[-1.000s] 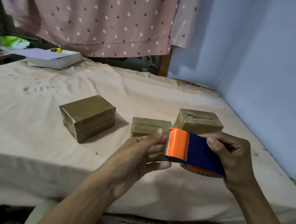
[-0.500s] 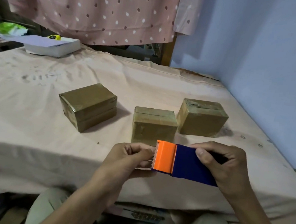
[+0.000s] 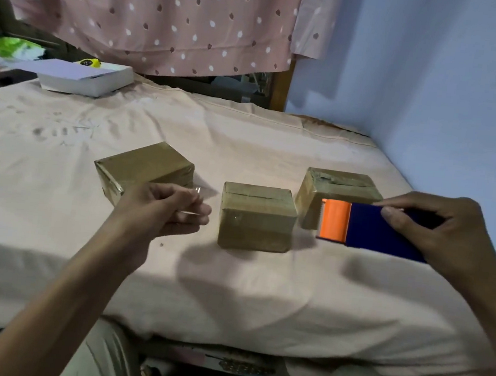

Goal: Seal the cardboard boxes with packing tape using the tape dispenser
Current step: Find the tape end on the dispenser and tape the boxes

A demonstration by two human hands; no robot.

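Hands: right hand (image 3: 449, 236) grips orange-and-blue tape dispenser (image 3: 368, 228); left hand (image 3: 162, 209) pinches clear tape end (image 3: 196, 191). Three cardboard boxes (image 3: 256, 216) on bed (image 3: 229, 293).

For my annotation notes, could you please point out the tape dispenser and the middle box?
tape dispenser (image 3: 368, 229), head view, blue body.
middle box (image 3: 254, 228), head view, front face.

A pale cloth (image 3: 245, 144) covers the bed. Near its far left corner lies a flat white box (image 3: 89, 79), a yellow object (image 3: 88, 62) just behind it. A pink dotted curtain (image 3: 167, 11) hangs beyond the far edge; a blue wall (image 3: 435, 85) runs along the right edge.
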